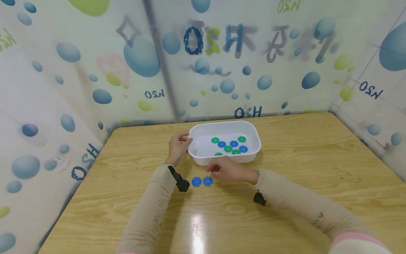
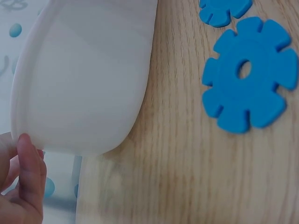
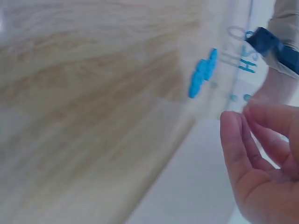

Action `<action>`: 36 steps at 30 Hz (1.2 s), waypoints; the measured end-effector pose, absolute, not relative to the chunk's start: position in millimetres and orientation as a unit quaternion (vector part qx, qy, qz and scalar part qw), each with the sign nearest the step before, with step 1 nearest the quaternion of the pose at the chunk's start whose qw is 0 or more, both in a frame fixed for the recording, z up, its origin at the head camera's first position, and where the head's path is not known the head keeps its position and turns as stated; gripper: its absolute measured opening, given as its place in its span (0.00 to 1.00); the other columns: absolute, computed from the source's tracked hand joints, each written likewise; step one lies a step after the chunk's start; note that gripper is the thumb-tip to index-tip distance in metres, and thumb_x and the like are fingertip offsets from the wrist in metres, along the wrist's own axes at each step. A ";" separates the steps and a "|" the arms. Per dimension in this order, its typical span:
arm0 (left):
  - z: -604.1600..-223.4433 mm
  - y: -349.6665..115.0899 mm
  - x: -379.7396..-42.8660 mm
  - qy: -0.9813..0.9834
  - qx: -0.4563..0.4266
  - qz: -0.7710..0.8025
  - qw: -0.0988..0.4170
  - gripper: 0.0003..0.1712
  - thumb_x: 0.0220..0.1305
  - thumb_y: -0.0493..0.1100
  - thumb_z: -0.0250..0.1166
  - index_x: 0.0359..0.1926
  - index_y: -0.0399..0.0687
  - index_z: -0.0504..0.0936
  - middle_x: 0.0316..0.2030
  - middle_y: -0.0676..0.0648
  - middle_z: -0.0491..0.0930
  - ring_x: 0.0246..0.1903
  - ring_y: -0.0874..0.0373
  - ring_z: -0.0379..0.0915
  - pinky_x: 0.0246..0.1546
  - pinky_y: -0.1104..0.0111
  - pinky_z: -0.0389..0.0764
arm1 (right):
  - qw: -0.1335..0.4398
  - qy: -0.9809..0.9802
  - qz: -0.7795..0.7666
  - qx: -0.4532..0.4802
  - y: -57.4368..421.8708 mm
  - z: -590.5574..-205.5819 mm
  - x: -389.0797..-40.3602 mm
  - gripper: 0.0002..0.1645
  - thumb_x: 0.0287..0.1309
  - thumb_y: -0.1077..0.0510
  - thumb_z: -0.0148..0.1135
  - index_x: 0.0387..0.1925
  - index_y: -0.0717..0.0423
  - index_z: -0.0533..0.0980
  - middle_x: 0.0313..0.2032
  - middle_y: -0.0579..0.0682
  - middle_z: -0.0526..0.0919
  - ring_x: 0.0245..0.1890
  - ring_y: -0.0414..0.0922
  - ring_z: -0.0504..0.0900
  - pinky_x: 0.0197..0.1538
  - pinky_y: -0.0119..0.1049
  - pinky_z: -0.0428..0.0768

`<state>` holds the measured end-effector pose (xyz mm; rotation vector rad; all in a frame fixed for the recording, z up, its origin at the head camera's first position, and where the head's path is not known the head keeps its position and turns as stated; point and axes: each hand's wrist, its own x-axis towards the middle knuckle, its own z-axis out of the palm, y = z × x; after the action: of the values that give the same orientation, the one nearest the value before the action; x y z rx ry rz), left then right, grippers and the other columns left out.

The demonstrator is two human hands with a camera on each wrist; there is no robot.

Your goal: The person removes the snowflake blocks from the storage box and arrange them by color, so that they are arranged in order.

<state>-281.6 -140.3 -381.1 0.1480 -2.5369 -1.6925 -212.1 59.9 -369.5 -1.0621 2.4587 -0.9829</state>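
Head view. White tub (image 1: 203, 161) stands on the wood-grain tabletop (image 1: 127, 173), slightly right of the frame's centre. Inside it: five green discs (image 1: 228, 149) and three blue discs (image 1: 234, 143), all with notched edges, lying mostly toward the tub's right half; two of the green ones are partly hidden by the near rim.

Left hand (image 1: 178, 146), centre of frame, at the tub's left end. Grip holds the tub there; left wrist view has the fingertips bent at the rim, lower left of frame.

Right hand (image 1: 229, 170), just below the tub's near wall. Grip narrow: thumb and fingertips drawn together, right side of the right wrist view. Cannot tell whether anything is pinched between them.

Outside the tub: two blue notched pieces, left piece (image 1: 196, 183) and right piece (image 1: 207, 182), flat on the tabletop just beside each other, lower middle of the head frame, between the forearms.

Both wrists: black strap (image 1: 179, 180) over beige sleeve (image 1: 158, 197). Bubble-printed wall covering (image 1: 203, 88) fills the upper frame.
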 end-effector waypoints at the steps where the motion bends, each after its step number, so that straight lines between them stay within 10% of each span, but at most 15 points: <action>1: -381.2 -140.3 -281.4 -0.830 0.048 -0.554 0.044 0.18 0.57 0.39 0.60 0.50 0.41 0.74 0.37 0.40 0.73 0.34 0.44 0.74 0.21 0.69 0.79 | 0.140 0.851 -0.343 -0.373 61.2 -367.1 -211.9 0.11 0.55 0.66 0.56 0.41 0.62 0.76 0.36 0.51 0.79 0.34 0.39 0.75 0.40 0.28 0.75; 22: -381.7 -140.6 -282.0 -0.832 0.062 -0.550 0.039 0.18 0.58 0.39 0.60 0.50 0.42 0.74 0.37 0.41 0.73 0.35 0.47 0.73 0.21 0.70 0.79 | 0.026 0.874 -0.342 -0.344 101.3 -318.8 -260.2 0.08 0.54 0.64 0.57 0.37 0.62 0.76 0.33 0.50 0.80 0.34 0.45 0.77 0.41 0.38 0.77; 36: -381.8 -140.8 -281.9 -0.827 0.058 -0.558 0.042 0.18 0.57 0.39 0.60 0.49 0.43 0.75 0.37 0.41 0.73 0.35 0.45 0.74 0.21 0.69 0.79 | 0.055 0.903 -0.348 -0.246 119.1 -348.4 -299.8 0.12 0.57 0.63 0.54 0.42 0.64 0.75 0.37 0.55 0.78 0.36 0.47 0.75 0.44 0.40 0.76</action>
<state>-281.9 -140.8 -381.8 0.1777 -2.5309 -1.7074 -299.8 119.1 -348.4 -0.7465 2.7423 -1.0561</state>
